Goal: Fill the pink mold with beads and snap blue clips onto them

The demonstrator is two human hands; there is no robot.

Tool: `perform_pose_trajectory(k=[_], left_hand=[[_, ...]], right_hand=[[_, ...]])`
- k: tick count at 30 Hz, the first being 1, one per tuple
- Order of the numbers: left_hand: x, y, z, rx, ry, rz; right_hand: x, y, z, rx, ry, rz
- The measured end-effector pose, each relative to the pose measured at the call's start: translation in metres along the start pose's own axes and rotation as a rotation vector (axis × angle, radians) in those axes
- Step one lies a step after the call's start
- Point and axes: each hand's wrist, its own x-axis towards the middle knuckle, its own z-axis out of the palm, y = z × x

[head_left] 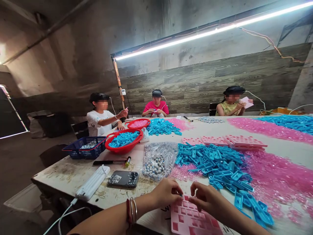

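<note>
My left hand (pixel 166 193) is at the upper edge of a pink plastic tray (pixel 181 219) with rows of square holes. Its thumb and fingers are pinched together; a tiny bluish bit shows at their tips, too small to name. Over the tray's upper right, my right hand (pixel 206 197) has bent fingers, with a gap between thumb and forefinger and nothing visible between them. Beyond my hands lies a heap of blue plastic pieces (pixel 212 163), beside a spread of clear pink plastic pieces (pixel 276 173). A clear bag (pixel 158 160) of small pale parts sits behind my left hand.
Left on the table are a phone (pixel 123 179), a white power strip (pixel 93 183), a hammer (pixel 111 162), a blue basket (pixel 85 150) and a red colander (pixel 122 149). More pink trays (pixel 232 141) lie behind the blue heap. Three people sit across the table.
</note>
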Motion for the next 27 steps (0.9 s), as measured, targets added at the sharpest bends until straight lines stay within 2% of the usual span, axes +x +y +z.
perform_pose_trajectory(k=[5,9,13,18,23,27], left_hand=[[-0.001,0.002,0.001,0.033,-0.009,-0.009],[-0.002,0.002,0.003,0.061,0.019,0.015],[-0.002,0.003,0.004,0.072,0.027,0.015],[-0.002,0.008,0.002,0.051,0.018,-0.053],[-0.001,0.011,-0.001,0.003,0.006,-0.110],[0.000,0.009,-0.002,-0.042,-0.010,-0.138]], right_hand=[[0.000,0.000,0.000,-0.098,0.054,-0.051],[0.001,0.002,0.000,-0.046,0.026,-0.044],[0.004,0.011,0.002,-0.023,0.073,-0.096],[0.004,0.014,0.003,-0.049,0.099,-0.172],[0.003,0.008,0.002,-0.068,0.107,-0.152],[0.002,0.009,0.004,-0.068,0.064,-0.124]])
